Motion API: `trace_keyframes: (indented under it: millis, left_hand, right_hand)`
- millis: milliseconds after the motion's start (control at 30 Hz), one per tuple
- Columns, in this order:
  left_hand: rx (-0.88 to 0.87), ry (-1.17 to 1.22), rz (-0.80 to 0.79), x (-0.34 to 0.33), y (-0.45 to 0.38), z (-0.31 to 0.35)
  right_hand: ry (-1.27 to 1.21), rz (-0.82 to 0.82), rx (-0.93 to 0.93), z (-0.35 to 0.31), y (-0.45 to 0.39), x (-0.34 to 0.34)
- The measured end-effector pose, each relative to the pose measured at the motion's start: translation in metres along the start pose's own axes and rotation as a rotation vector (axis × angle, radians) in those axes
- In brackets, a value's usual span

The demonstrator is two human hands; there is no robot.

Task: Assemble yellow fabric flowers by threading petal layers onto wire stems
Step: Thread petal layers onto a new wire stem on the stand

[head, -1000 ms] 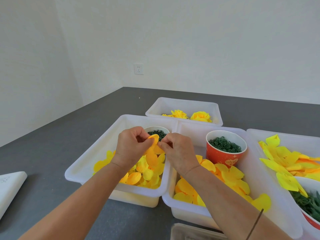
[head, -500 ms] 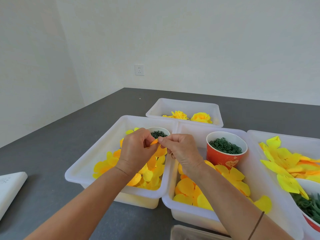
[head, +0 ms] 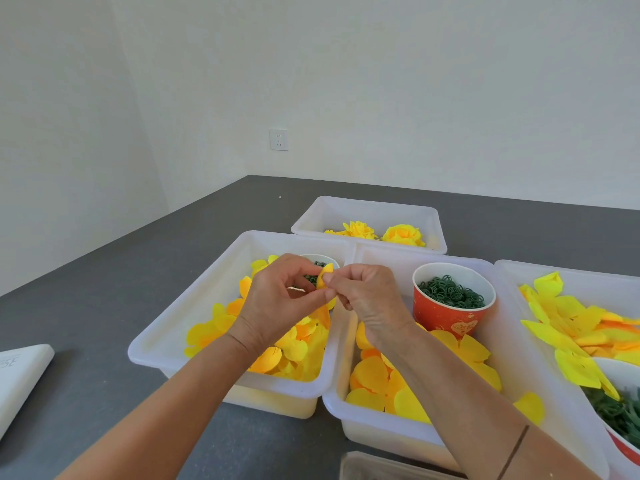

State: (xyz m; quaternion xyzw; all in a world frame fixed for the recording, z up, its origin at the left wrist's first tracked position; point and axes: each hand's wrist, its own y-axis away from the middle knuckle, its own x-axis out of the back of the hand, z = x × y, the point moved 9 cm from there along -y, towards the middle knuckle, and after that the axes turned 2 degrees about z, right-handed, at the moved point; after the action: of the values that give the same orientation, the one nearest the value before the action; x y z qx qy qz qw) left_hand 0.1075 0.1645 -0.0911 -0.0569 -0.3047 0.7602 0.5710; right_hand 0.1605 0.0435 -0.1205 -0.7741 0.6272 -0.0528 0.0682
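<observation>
Head view: petal [head: 325,274] – thin fabric, likely v. light, floppy, creases easily; pinched at lower edge by both hands, L [head: 277,299] & R [head: 367,299], above left bin [head: 166,337], far-right corner.

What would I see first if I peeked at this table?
Two hands, the left hand and right hand, pinch one yellow petal in the middle. Below them sit white tubs heaped with yellow petals. To the right stands a red cup of green rings.

Bright, even daylight, soft shadows, sharp focus, wide-angle bending at edges.
</observation>
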Motion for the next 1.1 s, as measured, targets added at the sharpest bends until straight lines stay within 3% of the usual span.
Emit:
trace_keyframes:
  millis: [100,333,567,800,967,1100]
  left_hand:
    - [0.148,0.134,-0.049,-0.001,0.000,-0.011]
    - [0.305,0.372,-0.154,-0.003,0.002,-0.024]
    - [0.335,0.323,-0.169,0.002,0.002,-0.030]
    - [0.329,0.323,-0.155,0.002,0.002,-0.029]
    - [0.335,0.320,-0.078,0.009,0.001,-0.030]
    - [0.298,0.133,0.018,0.017,-0.002,-0.031]
  right_hand:
    - [-0.032,-0.029,0.028,-0.001,0.001,-0.004]
    - [-0.065,-0.130,0.073,-0.003,0.005,-0.015]
    - [0.054,-0.225,0.158,-0.009,0.008,-0.022]
    - [0.100,-0.190,0.136,-0.008,0.006,-0.021]
    - [0.075,-0.135,0.109,-0.009,0.006,-0.016]
    - [0.108,-0.131,0.067,-0.005,0.008,-0.018]
